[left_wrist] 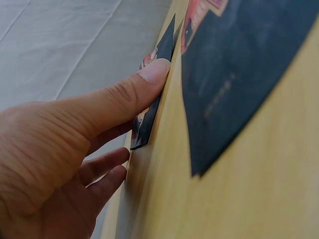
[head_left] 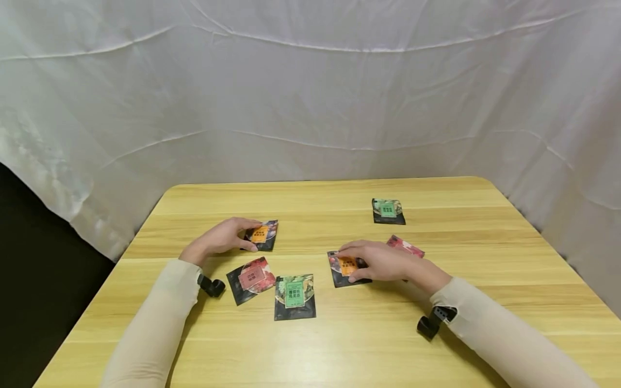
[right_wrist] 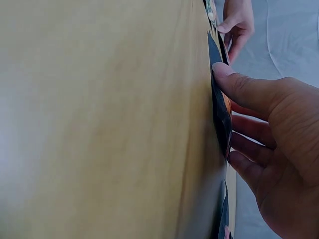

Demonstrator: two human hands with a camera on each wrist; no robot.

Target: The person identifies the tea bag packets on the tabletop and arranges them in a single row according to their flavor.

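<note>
My left hand (head_left: 224, 236) pinches a dark sachet with an orange label (head_left: 260, 235) at the table's left, thumb on its near side and fingertips by the far edge. In the left wrist view the thumb lies across that sachet (left_wrist: 144, 130). Right of centre, my right hand (head_left: 383, 260) holds another orange-label sachet (head_left: 343, 268) between thumb and fingers, partly covering it. The right wrist view has this second sachet (right_wrist: 219, 107) edge-on, close over the tabletop.
A red-label sachet (head_left: 251, 277) and a green-label one (head_left: 295, 297) lie near the front middle. Another red sachet (head_left: 406, 246) is partly hidden behind my right hand. Farther back lies a second green sachet (head_left: 388, 210). A pale curtain (head_left: 310, 108) hangs behind the wooden table (head_left: 339, 350).
</note>
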